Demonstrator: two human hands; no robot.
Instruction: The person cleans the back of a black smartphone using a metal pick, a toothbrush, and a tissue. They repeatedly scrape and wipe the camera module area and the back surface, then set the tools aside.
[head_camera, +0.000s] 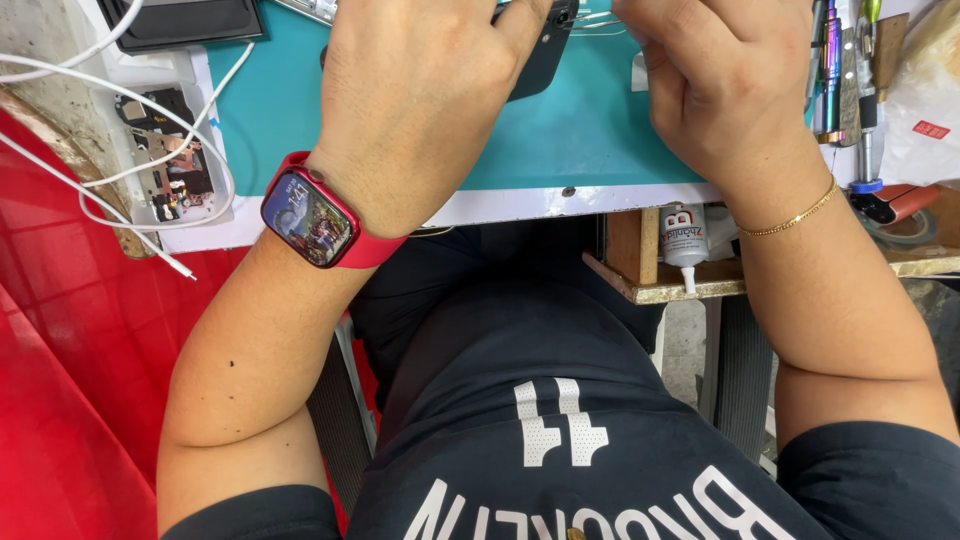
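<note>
Two hands up top in the head view: left hand (420, 100) grips a black phone (545, 50) above the teal mat (560, 140); right hand (725, 85) curled beside it, fingers closed, contents hidden. Red watch (312, 215) on the left wrist.

Red smartwatch (312, 218) on left wrist, thin gold bracelet (800, 215) on right, dark white-lettered shirt (560, 420).

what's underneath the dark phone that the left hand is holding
The dark phone lies on a teal work mat. The left hand covers most of it, so whatever else lies beneath stays hidden. The right hand is beside it.
</note>
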